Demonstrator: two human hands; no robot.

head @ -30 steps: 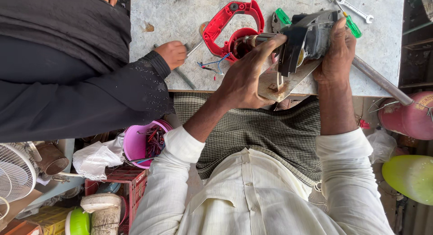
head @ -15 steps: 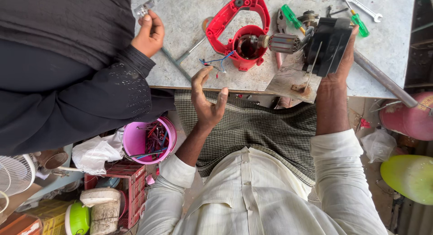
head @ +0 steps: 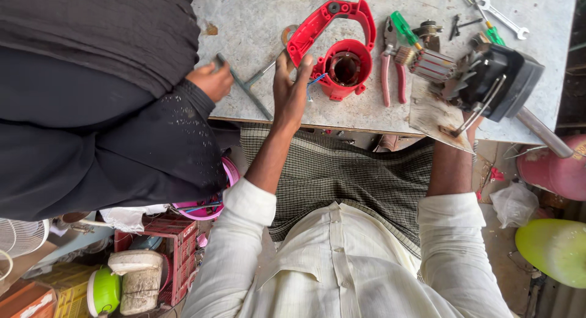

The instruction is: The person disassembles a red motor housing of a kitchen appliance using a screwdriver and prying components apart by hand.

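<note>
My left hand (head: 290,89) reaches over the grey table's (head: 256,25) front edge, fingers apart, its fingertips touching the handle of a red plastic tool housing (head: 342,60). It grips nothing. My right hand (head: 467,133) is mostly hidden under a worn metal base plate (head: 434,113) and holds up a black power tool body (head: 502,80) at the table's right front edge. A copper-wound armature (head: 430,65) sticks out of that body toward the red housing.
Another person in black leans in at left; their hand (head: 210,80) holds a thin metal tool (head: 247,89). Red-handled pliers (head: 390,74), a green screwdriver (head: 403,28) and a wrench (head: 503,16) lie on the table. A red crate (head: 177,245) stands on the floor.
My left hand let go of the black tool, lifted off my lap and now touches the red housing. My right hand keeps the tool. The other person's hand moved toward the table's front edge.
</note>
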